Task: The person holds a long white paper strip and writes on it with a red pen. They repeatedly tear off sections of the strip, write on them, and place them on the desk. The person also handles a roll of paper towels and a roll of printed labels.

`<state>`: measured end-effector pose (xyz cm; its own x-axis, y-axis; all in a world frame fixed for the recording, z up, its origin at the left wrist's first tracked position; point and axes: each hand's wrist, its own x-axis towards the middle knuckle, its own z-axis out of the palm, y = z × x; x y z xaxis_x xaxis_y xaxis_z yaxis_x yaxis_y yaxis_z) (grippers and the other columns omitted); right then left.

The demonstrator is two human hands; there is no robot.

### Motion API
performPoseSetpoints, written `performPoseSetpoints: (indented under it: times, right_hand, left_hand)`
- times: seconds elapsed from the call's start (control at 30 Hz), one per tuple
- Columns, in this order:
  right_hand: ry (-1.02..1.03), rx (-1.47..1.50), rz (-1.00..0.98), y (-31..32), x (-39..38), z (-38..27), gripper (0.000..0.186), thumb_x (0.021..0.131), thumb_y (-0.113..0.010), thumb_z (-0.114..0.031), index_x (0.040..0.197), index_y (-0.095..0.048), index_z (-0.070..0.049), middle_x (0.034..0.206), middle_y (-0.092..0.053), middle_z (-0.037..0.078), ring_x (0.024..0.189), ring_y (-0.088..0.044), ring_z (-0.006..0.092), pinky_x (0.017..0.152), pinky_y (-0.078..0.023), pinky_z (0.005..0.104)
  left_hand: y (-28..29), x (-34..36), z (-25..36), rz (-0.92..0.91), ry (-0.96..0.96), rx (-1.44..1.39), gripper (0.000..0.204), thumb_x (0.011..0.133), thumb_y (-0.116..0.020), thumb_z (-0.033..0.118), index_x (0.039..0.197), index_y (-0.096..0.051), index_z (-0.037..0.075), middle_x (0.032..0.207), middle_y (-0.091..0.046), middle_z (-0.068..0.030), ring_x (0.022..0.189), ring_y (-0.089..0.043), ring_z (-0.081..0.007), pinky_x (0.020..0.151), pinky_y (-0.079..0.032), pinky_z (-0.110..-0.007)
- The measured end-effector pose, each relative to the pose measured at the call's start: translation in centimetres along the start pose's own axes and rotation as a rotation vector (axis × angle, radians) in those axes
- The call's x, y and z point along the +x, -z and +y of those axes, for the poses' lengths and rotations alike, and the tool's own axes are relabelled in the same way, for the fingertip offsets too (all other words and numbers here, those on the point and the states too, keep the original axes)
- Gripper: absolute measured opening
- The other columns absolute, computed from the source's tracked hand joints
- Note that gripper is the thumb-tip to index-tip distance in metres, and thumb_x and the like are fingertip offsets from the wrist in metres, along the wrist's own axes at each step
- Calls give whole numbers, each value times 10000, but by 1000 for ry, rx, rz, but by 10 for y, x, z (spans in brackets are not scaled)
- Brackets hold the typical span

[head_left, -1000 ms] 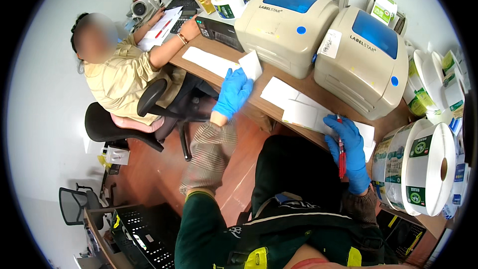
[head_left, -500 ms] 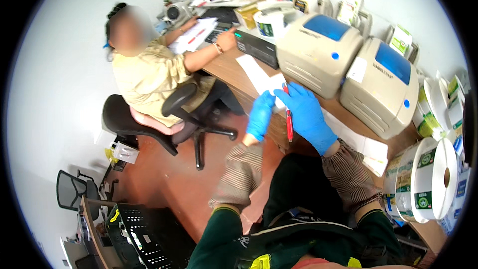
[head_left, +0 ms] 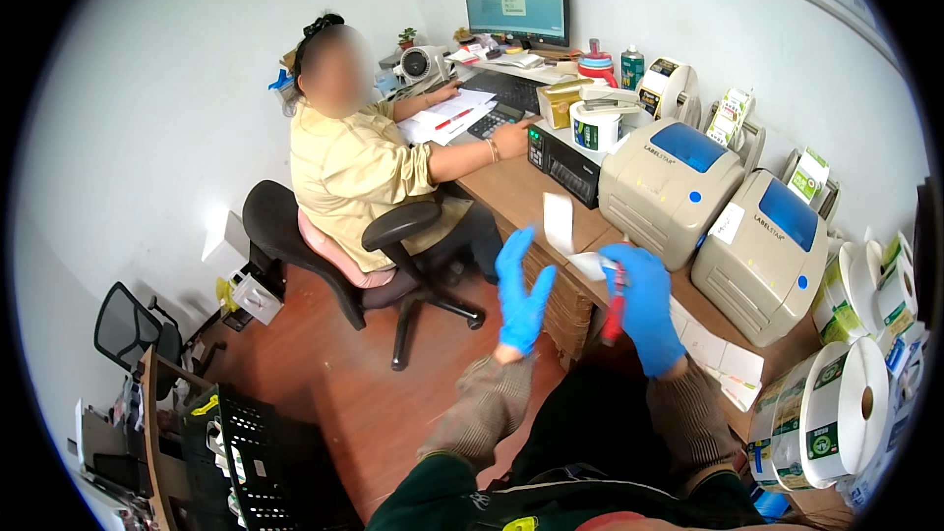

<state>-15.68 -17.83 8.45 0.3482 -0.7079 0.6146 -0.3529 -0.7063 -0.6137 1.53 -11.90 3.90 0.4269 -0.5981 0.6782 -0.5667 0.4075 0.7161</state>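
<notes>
My left hand (head_left: 521,297), in a blue glove, is raised over the gap in front of the desk, its thumb and fingers apart with nothing in them. To its right my right hand (head_left: 646,313), gloved the same, is closed round a red pen (head_left: 616,311) that points downward. A strip of white paper (head_left: 559,223) runs from the fingers of that hand, its far end curling up above the desk edge. Part of the strip is hidden behind the fingers. Checked sleeve covers reach both wrists.
Two beige label printers (head_left: 672,192) stand on the wooden desk (head_left: 503,182), right of a black box-shaped device (head_left: 562,169). Large label rolls (head_left: 836,418) sit at the right. A person (head_left: 364,162) sits at the left on a black chair (head_left: 285,236). A black crate (head_left: 261,452) is lower left.
My left hand has come away from the paper strip and spread its fingers. My right hand keeps the pen and strip, now farther from the left hand. The view has shifted, showing more of the monitor.
</notes>
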Motion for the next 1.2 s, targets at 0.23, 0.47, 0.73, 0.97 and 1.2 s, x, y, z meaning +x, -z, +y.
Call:
performPoseSetpoints:
  times: [0.23,0.47,0.73,0.97,1.2]
  right_hand:
    - [-492,880,117,72,-23,-52,156,846,-611,-55,1000,-628,-32,915,-637,42,854,-600,145,769,-468,245]
    - [-640,956,151,106,-39,1,239,800,-633,-74,1039,-624,-67,1005,-626,22,952,-581,134,791,-466,236]
    - [-576,937,245,145,-43,2,269,784,-661,-89,1045,-628,-34,953,-640,40,875,-599,154,818,-470,259]
    - [-631,549,146,139,-49,-10,199,820,-684,-142,965,-656,-9,843,-641,35,760,-579,116,724,-477,244]
    - [-188,170,-294,121,-49,-2,216,817,-695,-157,952,-653,6,830,-645,118,738,-604,242,705,-483,307]
  left_hand:
    - [34,-69,4,133,580,-448,456,986,-430,302,1357,-430,36,1369,-447,-79,1276,-393,-196,1085,-296,-339]
    - [36,-73,36,-476,759,-1212,718,912,-470,515,1351,-399,-48,1337,-480,-185,1201,-502,-268,1042,-377,-381]
    - [65,-78,31,-517,804,-747,339,789,-654,23,1125,-618,-7,1112,-646,-100,1017,-608,-194,947,-449,-309]
    - [92,-55,29,-131,670,-660,276,803,-636,-27,1079,-619,-22,1101,-648,-103,1016,-594,-161,922,-454,-287]
    - [110,-55,22,-494,557,-179,331,819,-651,40,1146,-618,-8,1153,-624,-91,1064,-575,-183,938,-450,-311]
